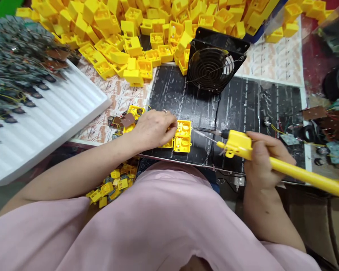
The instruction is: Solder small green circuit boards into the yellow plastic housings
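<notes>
My right hand (267, 160) grips a yellow soldering gun (240, 145), its thin tip and feed tube aimed left. The tip ends just right of a pair of open yellow plastic cases (182, 143) on the black mat. My left hand (155, 128), with a ring on one finger, is curled closed over the left side of these cases. What its fingertips pinch, if anything, is hidden. Left of that hand sits another yellow case (135, 111) with a brown circuit board (128, 119) and wires on it.
A black fan (214, 62) stands upright behind the cases. Yellow cases (110, 37) are heaped at the back. On the left, a white foam tray (81, 94) bears many wired circuit boards (22, 52). More boards and wires (324, 131) lie at right; a cable (218, 109) crosses the mat.
</notes>
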